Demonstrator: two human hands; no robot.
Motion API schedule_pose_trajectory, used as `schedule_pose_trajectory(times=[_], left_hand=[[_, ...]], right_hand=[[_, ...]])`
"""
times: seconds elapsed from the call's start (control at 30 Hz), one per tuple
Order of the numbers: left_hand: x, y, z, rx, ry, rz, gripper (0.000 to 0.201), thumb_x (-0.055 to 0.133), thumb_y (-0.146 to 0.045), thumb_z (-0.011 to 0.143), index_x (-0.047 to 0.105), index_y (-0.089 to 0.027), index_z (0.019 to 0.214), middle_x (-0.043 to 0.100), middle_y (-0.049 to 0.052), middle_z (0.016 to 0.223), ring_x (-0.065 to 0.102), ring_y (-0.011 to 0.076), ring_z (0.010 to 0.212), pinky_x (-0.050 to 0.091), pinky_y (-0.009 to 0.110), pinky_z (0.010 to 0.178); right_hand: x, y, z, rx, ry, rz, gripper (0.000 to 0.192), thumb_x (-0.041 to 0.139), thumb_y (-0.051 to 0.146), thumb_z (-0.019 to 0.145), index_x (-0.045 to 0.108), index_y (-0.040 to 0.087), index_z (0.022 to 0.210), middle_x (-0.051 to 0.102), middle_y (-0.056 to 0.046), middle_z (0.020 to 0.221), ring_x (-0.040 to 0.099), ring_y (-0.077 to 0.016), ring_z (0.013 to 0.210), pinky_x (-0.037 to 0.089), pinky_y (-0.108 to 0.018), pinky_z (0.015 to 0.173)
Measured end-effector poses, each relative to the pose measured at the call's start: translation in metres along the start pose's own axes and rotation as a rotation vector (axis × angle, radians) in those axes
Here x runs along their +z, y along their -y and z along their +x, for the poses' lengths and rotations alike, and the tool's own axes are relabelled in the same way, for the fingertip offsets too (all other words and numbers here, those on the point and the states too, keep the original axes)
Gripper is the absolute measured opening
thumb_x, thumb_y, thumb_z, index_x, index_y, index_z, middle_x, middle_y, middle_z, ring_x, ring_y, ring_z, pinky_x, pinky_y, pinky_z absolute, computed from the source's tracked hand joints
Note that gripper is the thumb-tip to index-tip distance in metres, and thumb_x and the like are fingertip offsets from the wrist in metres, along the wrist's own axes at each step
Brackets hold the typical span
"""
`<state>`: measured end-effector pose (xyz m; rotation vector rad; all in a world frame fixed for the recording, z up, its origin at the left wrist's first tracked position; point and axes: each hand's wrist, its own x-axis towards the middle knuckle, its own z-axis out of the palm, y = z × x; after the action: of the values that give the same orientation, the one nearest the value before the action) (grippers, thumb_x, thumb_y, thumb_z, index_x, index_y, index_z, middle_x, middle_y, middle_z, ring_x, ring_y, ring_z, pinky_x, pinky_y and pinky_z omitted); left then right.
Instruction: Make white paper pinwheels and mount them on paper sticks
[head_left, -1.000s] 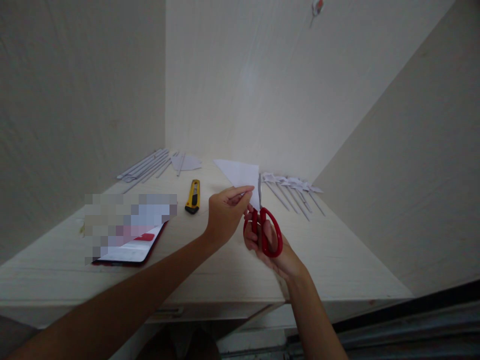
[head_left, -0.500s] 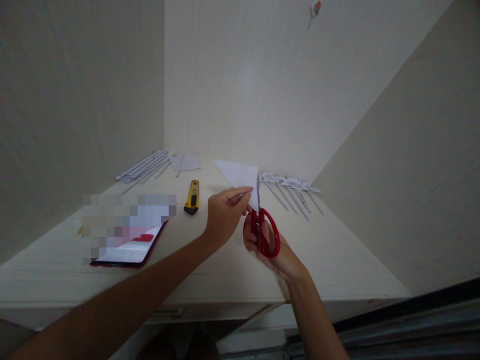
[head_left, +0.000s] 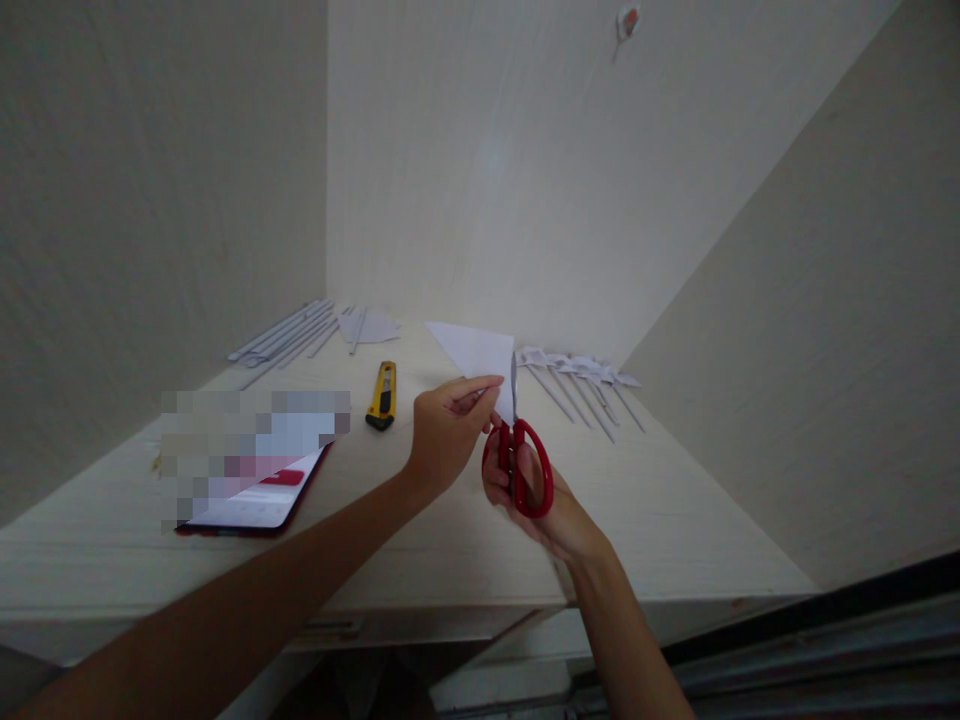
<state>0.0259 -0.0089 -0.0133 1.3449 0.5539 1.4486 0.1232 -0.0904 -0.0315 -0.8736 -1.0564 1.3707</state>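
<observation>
A white sheet of paper (head_left: 480,350) with a pointed left corner is pinched between the thumb and fingers of my left hand (head_left: 448,430). My right hand (head_left: 551,510) grips red-handled scissors (head_left: 534,470), its fingers and thumb through the loops. The blades point away from me and lie along the paper's right edge, close to my left fingertips. The handles are nearly together. How far the blades are apart I cannot tell.
A yellow box cutter (head_left: 382,395) lies left of my left hand, and a phone (head_left: 262,500) with a lit, partly blurred screen is nearer me. Rolled paper sticks (head_left: 289,335) are at the back left; several sticks with folded paper tops (head_left: 581,375) lie right, near the walls.
The scissor handles have drawn slightly closer together. The whole view has shifted a little; my left hand keeps its pinch on the paper.
</observation>
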Motion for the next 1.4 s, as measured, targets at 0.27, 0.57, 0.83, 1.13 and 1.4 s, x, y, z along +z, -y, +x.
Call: schedule_pose_trajectory(times=[0.27,0.57,0.83,1.13,1.4], left_hand=[[0.0007,0.0006,-0.0006,-0.009,0.001,0.010,0.018,0.061,-0.020,0.070,0.070,-0.011,0.083,0.059,-0.001,0.048,0.050,0.0070,0.041,0.042,0.017,0.043],[0.0009,0.0014,-0.0001,-0.011,0.005,0.022,0.017,0.061,-0.020,0.070,0.070,-0.012,0.082,0.060,-0.001,0.048,0.050,0.0072,0.041,0.042,0.017,0.042],[0.0004,0.0032,-0.0010,-0.011,0.020,0.036,0.018,0.061,-0.021,0.071,0.070,-0.011,0.084,0.060,-0.001,0.049,0.050,0.0070,0.042,0.042,0.017,0.043],[0.0010,0.0038,-0.0006,-0.018,0.013,0.021,0.019,0.061,-0.021,0.070,0.070,-0.010,0.084,0.060,0.000,0.049,0.049,0.0069,0.041,0.041,0.017,0.043],[0.0007,0.0046,-0.0008,-0.026,0.021,0.022,0.020,0.061,-0.021,0.071,0.070,-0.009,0.085,0.059,-0.001,0.049,0.049,0.0065,0.042,0.040,0.017,0.043]], right_hand=[[0.0021,0.0039,0.0000,0.014,-0.003,-0.015,0.031,0.053,0.047,0.079,0.051,0.020,0.094,0.035,0.001,0.070,0.028,-0.0116,0.062,0.026,-0.024,0.053],[0.0011,0.0057,-0.0018,0.016,0.019,-0.021,0.029,0.049,0.045,0.082,0.051,0.021,0.098,0.036,0.001,0.070,0.031,-0.0111,0.062,0.029,-0.024,0.054],[0.0012,0.0062,-0.0015,0.006,0.040,-0.009,0.026,0.048,0.044,0.083,0.051,0.021,0.096,0.034,0.002,0.069,0.031,-0.0108,0.062,0.028,-0.023,0.052],[-0.0027,0.0008,-0.0004,-0.030,0.047,-0.063,0.027,0.044,0.043,0.086,0.048,0.020,0.098,0.042,0.001,0.069,0.035,-0.0099,0.059,0.031,-0.024,0.053],[-0.0050,-0.0001,-0.0008,-0.032,0.050,-0.120,0.027,0.042,0.044,0.087,0.044,0.018,0.093,0.046,0.001,0.068,0.041,-0.0094,0.057,0.032,-0.025,0.052]])
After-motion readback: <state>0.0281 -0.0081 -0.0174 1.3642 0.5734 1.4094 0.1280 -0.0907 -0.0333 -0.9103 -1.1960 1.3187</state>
